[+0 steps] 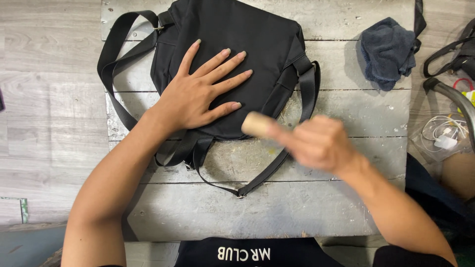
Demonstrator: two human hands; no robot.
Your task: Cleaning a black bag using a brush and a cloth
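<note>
Black fabric backpack (pixel 232 64) lies flat at the middle of the weathered grey plank worktop (pixel 316 207), straps spread. From the head view I see the left hand (pixel 195 94) pressing on it, fingers splayed apart. The right hand (pixel 316 143), blurred, has its grip clamped on a tan cylindrical roller (pixel 256 124) at the bag's lower edge. A dark blue cloth (pixel 388 52) lies well apart.

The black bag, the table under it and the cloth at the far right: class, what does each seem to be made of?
Black bag: apparently woven synthetic fabric, matte, with webbing straps. Table: wooden planks, grey-white paint worn and scuffed, gaps between boards. Cloth: dark blue-grey, soft, probably terry or microfibre, lying crumpled.
</note>
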